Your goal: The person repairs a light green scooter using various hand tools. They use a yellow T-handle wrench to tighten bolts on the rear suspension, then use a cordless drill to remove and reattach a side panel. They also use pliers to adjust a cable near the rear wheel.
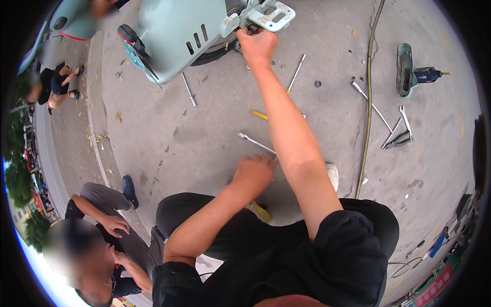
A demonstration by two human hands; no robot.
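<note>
My right hand [260, 48] at the mint-green scooter [176, 33], fingers curled, grip hidden. My left hand [254, 176] near a socket wrench [258, 144]; can't tell whether fingers grip.

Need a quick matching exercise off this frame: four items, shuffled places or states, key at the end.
Column one:
1. Right hand
2. Left hand
3. Hose
4. Pliers

Column two:
A. Yellowish-green, running lengthwise over the ground
B. Dark, lying beside an open-ended wrench
C. At the scooter, next to its pale green bracket
D. Blurred, close to a silver socket tool

Pairs: 1-C, 2-D, 3-A, 4-B
</note>
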